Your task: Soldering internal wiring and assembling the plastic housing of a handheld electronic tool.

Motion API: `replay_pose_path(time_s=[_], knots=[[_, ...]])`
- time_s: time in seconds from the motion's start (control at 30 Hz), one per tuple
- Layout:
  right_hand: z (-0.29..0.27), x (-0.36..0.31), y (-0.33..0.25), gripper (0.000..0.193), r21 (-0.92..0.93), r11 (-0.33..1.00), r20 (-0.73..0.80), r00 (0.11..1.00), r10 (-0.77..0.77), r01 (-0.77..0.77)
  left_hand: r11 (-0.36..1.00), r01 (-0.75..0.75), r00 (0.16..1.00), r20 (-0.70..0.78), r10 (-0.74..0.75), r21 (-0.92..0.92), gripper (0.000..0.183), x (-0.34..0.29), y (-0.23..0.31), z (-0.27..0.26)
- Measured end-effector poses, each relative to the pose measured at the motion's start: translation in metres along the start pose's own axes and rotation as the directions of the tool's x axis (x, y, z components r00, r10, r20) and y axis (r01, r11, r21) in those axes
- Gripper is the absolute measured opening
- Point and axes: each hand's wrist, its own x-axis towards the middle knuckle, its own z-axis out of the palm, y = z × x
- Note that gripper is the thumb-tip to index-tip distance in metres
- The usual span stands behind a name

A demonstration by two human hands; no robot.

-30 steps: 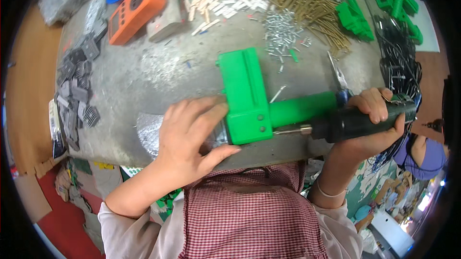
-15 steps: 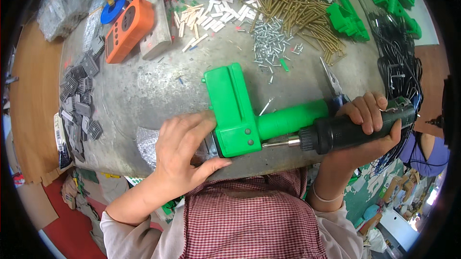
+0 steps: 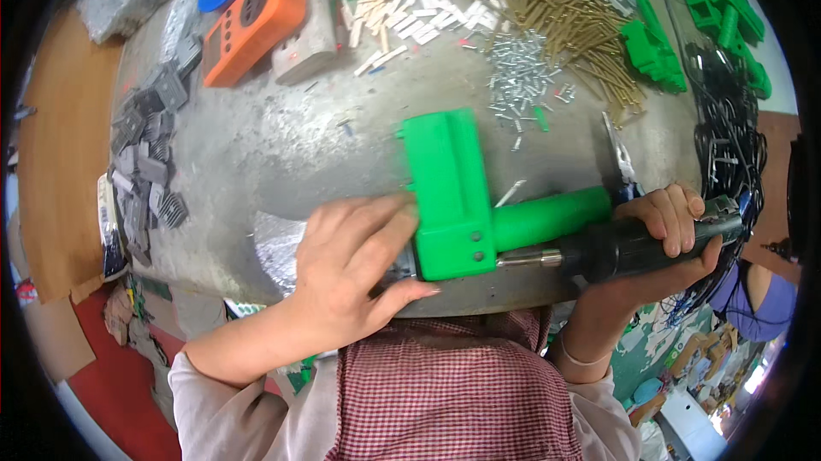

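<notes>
A green plastic tool housing [image 3: 449, 196] with a round handle lies near the front edge of the workbench. My left hand [image 3: 355, 260] is closed on its left side, thumb low and fingers over the edge, beside a metal part mostly hidden by the hand. In my right hand [image 3: 671, 221] is a black electric screwdriver [image 3: 611, 251], fingers wrapped round its body. Its metal bit points left and meets the housing's lower right side, close to two dark screw heads [image 3: 477, 246]. Whether the bit sits in a screw cannot be seen.
Pliers [image 3: 622, 153] lie beyond the green handle. Farther back are silver screws [image 3: 522, 76], brass-coloured rods [image 3: 564, 12], white strips [image 3: 423, 25] and an orange meter [image 3: 254, 25]. Grey finned parts [image 3: 145, 166] line the left; black cables [image 3: 723, 127] hang at the right.
The whole view has shifted, so bench, housing and hands all appear farther right. Both hands keep their grips, and the bit stays at the housing's lower right side.
</notes>
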Motion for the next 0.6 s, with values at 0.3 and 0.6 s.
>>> replay_pose_path(time_s=[0.3, 0.6], knots=[[-0.004, -0.002, 0.002, 0.026, 0.059, 0.998, -0.016, 1.0, -0.019, 0.02, 0.995, -0.095, 0.995, -0.03, 0.095, 0.004, 0.067, 0.003, -0.003, 0.007], [-0.001, -0.004, 0.003, 0.022, 0.016, 1.0, 0.054, 0.999, 0.001, -0.002, 0.995, -0.097, 0.994, -0.055, 0.096, -0.029, 0.062, 0.002, -0.004, 0.007]])
